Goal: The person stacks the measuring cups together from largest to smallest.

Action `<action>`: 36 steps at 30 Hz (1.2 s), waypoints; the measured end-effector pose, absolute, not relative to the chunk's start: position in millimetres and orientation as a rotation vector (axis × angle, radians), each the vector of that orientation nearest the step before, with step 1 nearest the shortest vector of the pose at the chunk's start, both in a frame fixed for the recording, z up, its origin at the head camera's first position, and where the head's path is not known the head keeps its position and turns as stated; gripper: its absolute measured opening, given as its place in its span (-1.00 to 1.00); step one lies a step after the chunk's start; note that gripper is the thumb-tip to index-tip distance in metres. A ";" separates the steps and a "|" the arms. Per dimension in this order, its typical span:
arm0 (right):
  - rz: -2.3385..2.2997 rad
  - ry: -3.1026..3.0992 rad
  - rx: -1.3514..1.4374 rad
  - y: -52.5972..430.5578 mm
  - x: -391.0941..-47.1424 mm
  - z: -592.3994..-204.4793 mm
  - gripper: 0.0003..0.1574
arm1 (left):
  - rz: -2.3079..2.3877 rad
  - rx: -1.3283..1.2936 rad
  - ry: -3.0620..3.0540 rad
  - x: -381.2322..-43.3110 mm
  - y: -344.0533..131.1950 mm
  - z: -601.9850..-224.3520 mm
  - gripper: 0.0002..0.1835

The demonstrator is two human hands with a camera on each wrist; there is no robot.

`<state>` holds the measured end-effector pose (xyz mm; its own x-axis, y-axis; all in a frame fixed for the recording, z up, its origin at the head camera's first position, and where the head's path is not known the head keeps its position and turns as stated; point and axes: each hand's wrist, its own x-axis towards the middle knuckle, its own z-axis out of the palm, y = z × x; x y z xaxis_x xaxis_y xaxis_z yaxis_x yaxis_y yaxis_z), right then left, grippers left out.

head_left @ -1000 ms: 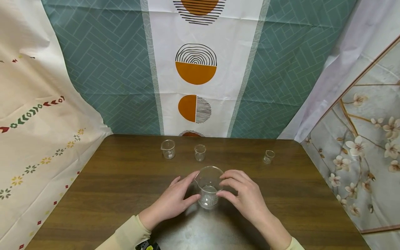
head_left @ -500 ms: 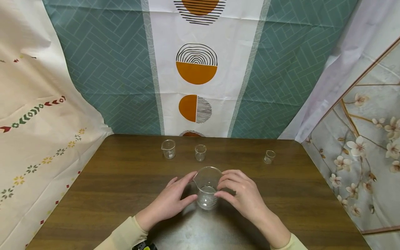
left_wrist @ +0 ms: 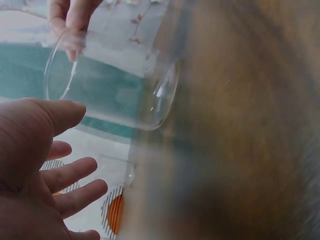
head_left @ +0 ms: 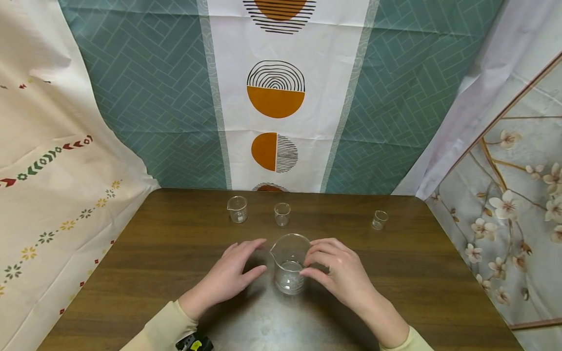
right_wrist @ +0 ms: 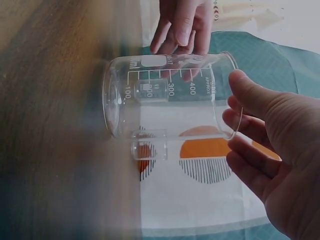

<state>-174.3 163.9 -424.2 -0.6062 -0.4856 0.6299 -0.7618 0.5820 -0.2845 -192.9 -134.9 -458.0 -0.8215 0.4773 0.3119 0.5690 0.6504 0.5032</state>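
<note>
A large clear glass beaker (head_left: 291, 273) stands upright on the wooden table, its spout toward the left. White volume marks run up its side in the right wrist view. My right hand (head_left: 340, 268) grips the beaker by its rim from the right, thumb at the near side and fingers curled behind it. To the left of the beaker my left hand (head_left: 230, 273) is spread, with a gap between its fingertips and the glass. In the left wrist view that hand's thumb (left_wrist: 70, 115) overlaps the beaker's outline.
Toward the back of the table (head_left: 175, 243) stand a small spouted beaker (head_left: 238, 214), a smaller beaker (head_left: 282, 217) right of it, and another small one (head_left: 379, 222) farther right. Patterned cloths hang behind and at both sides.
My left hand has come away from the large beaker toward the left. The right hand stays at the rim, and the beaker has shifted very slightly left in view.
</note>
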 end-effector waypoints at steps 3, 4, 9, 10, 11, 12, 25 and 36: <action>0.737 -2.329 0.990 163.8 -174.0 -424.0 -0.76 | -0.891 -0.841 -2.690 -198.4 -139.5 -453.3 -0.35; 0.737 -2.329 0.990 163.8 -173.9 -424.3 -0.76 | -0.890 -0.829 -2.684 -200.1 -140.9 -451.7 -0.36; 0.737 -2.335 0.985 163.3 -173.5 -425.1 -0.76 | -0.890 -0.761 -2.712 -207.5 -146.7 -444.3 -0.39; 0.738 -2.335 0.985 163.2 -173.4 -425.2 -0.76 | -0.891 -0.750 -2.718 -208.8 -147.4 -443.5 -0.39; 0.738 -2.334 0.986 163.2 -173.4 -425.3 -0.76 | -0.889 -0.744 -2.721 -209.9 -148.1 -442.9 -0.39; 0.738 -2.332 0.986 163.1 -173.4 -425.4 -0.76 | -0.887 -0.740 -2.721 -211.0 -148.8 -442.7 -0.39; 0.743 -2.310 0.990 162.2 -174.0 -427.3 -0.74 | -0.850 -0.710 -2.713 -221.9 -153.3 -453.5 -0.40; 0.741 -2.314 0.989 161.7 -174.0 -426.5 -0.74 | -0.835 -0.721 -2.710 -226.6 -153.0 -456.5 -0.40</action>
<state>-174.0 161.7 -426.5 -0.6028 -0.4817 0.6360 -0.7616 0.5849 -0.2789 -226.6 -153.0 -456.5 -0.8567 0.3900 0.3375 0.5123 0.7189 0.4698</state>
